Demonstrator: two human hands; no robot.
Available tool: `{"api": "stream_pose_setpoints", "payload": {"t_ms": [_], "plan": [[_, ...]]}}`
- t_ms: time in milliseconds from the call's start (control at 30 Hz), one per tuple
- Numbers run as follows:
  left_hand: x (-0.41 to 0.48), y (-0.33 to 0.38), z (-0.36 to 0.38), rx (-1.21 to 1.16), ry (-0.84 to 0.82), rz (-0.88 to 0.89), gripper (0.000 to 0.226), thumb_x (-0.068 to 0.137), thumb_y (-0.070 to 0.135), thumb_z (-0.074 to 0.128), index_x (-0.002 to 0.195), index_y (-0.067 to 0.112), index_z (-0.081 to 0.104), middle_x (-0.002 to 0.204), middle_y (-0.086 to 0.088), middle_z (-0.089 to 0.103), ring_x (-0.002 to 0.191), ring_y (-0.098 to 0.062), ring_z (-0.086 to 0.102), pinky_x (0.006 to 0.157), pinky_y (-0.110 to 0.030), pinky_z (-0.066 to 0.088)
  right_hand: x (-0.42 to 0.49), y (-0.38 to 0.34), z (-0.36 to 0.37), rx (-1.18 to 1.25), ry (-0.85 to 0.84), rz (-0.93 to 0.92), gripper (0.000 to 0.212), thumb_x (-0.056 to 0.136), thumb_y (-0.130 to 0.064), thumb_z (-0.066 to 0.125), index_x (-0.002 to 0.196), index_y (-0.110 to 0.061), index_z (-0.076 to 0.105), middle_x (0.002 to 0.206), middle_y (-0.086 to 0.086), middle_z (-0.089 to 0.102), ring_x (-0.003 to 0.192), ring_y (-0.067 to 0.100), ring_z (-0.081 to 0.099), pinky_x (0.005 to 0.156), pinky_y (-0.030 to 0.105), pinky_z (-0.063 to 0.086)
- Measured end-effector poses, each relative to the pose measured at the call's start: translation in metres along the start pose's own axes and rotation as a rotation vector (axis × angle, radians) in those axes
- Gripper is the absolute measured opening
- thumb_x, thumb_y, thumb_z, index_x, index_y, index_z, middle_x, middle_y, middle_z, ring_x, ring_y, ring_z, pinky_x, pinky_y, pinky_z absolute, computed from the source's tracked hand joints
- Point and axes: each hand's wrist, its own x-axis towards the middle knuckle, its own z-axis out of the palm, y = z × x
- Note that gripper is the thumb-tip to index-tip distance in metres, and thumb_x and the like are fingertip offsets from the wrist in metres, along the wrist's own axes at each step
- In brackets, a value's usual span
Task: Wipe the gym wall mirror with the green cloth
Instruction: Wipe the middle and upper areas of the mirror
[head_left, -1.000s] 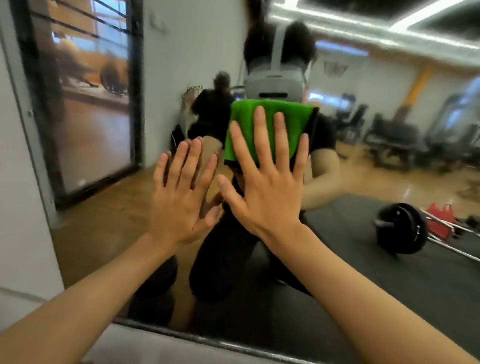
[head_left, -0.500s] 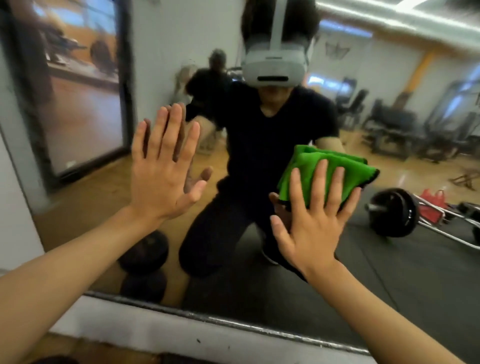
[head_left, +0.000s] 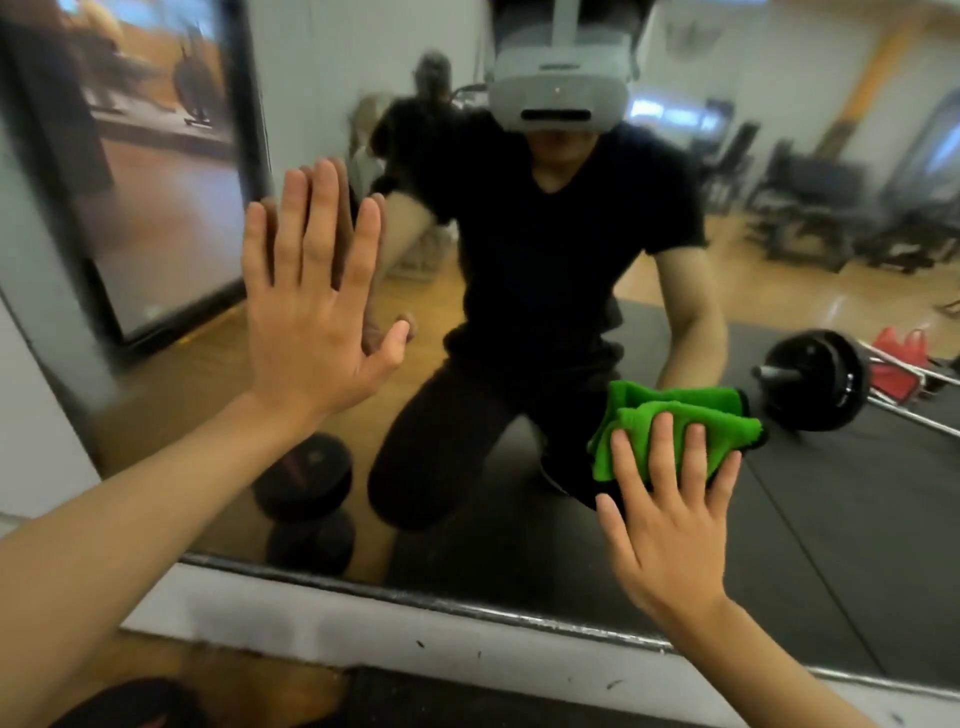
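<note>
The wall mirror (head_left: 810, 545) fills most of the view and shows a kneeling person in black with a headset. My right hand (head_left: 670, 525) lies flat with straight, spread fingers, pressing the folded green cloth (head_left: 639, 426) against the lower right part of the glass. The cloth sticks out above my fingertips. My left hand (head_left: 317, 306) is flat on the mirror higher up at the left, fingers straight and pointing up, thumb out to the right.
The mirror's dark bottom edge (head_left: 467, 605) runs above a white wall strip (head_left: 322, 623). A grey wall (head_left: 31, 415) borders the mirror on the left. Reflected are a barbell (head_left: 810, 379), dark weights (head_left: 306, 478), a black mat and gym machines.
My right hand slid the green cloth down and to the right, from head height to low on the glass. My left hand moved up and left, staying flat on the mirror.
</note>
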Motion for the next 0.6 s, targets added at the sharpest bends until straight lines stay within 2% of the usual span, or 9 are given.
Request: {"api": "stream_pose_setpoints", "payload": {"t_ms": [100, 200, 267, 333, 433, 500, 600], "plan": [[0.0, 0.003, -0.002, -0.005, -0.009, -0.004, 0.079, 0.104, 0.055, 0.03, 0.165, 0.004, 0.024, 0.164, -0.036, 0.026, 0.155, -0.049, 0.02, 0.126, -0.067, 0.017, 0.029, -0.058, 0.006, 0.049, 0.05, 0.02, 0.064, 0.108, -0.057, 0.02, 0.165, -0.028, 0.013, 0.173, 0.008, 0.003, 0.161, 0.032, -0.012, 0.126, 0.06, -0.012], [-0.002, 0.001, -0.005, 0.0, -0.032, 0.017, 0.079, 0.104, 0.054, 0.034, 0.165, 0.005, 0.025, 0.163, -0.037, 0.028, 0.155, -0.048, 0.02, 0.128, -0.064, 0.015, 0.055, -0.121, 0.01, 0.064, 0.1, -0.111, 0.071, 0.106, -0.058, 0.03, 0.167, -0.031, 0.006, 0.176, 0.0, -0.007, 0.161, 0.025, -0.011, 0.126, 0.056, -0.013], [-0.001, -0.001, -0.006, 0.003, -0.04, 0.023, 0.079, 0.103, 0.054, 0.037, 0.164, 0.005, 0.027, 0.163, -0.037, 0.029, 0.155, -0.048, 0.021, 0.129, -0.061, 0.011, 0.057, -0.141, 0.013, 0.075, 0.095, -0.162, 0.073, 0.105, -0.058, 0.035, 0.167, -0.031, 0.009, 0.176, -0.002, -0.006, 0.162, 0.022, -0.006, 0.127, 0.053, -0.013], [0.0, -0.002, -0.006, -0.002, -0.04, 0.024, 0.079, 0.102, 0.053, 0.039, 0.164, 0.006, 0.027, 0.163, -0.037, 0.03, 0.154, -0.048, 0.02, 0.129, -0.059, 0.009, 0.047, -0.13, 0.018, 0.065, 0.073, -0.26, 0.068, 0.106, -0.056, 0.034, 0.167, -0.033, 0.016, 0.176, -0.006, -0.003, 0.162, 0.019, -0.001, 0.128, 0.048, -0.01], [0.001, -0.002, -0.005, 0.0, -0.035, 0.011, 0.078, 0.103, 0.053, 0.038, 0.164, 0.005, 0.027, 0.162, -0.038, 0.03, 0.154, -0.048, 0.02, 0.129, -0.061, 0.01, 0.008, -0.071, 0.03, 0.018, 0.012, -0.366, 0.063, 0.108, -0.054, 0.027, 0.167, -0.033, 0.018, 0.176, -0.006, 0.001, 0.16, 0.017, 0.007, 0.129, 0.043, -0.004], [0.001, 0.002, -0.005, -0.005, -0.032, -0.001, 0.077, 0.104, 0.053, 0.037, 0.163, 0.003, 0.029, 0.161, -0.039, 0.03, 0.153, -0.049, 0.02, 0.128, -0.061, 0.011, -0.025, -0.029, 0.035, -0.002, -0.033, -0.312, 0.061, 0.109, -0.054, 0.022, 0.167, -0.035, 0.015, 0.176, -0.006, 0.007, 0.157, 0.017, 0.015, 0.128, 0.044, -0.002], [0.001, 0.003, -0.005, 0.002, -0.026, -0.007, 0.077, 0.104, 0.052, 0.035, 0.162, 0.002, 0.031, 0.161, -0.039, 0.031, 0.153, -0.049, 0.021, 0.128, -0.06, 0.011, -0.037, -0.029, 0.034, 0.066, -0.065, -0.098, 0.057, 0.111, -0.052, 0.016, 0.166, -0.037, 0.017, 0.166, 0.005, 0.03, 0.162, 0.019, -0.002, 0.128, 0.05, -0.008]]}}
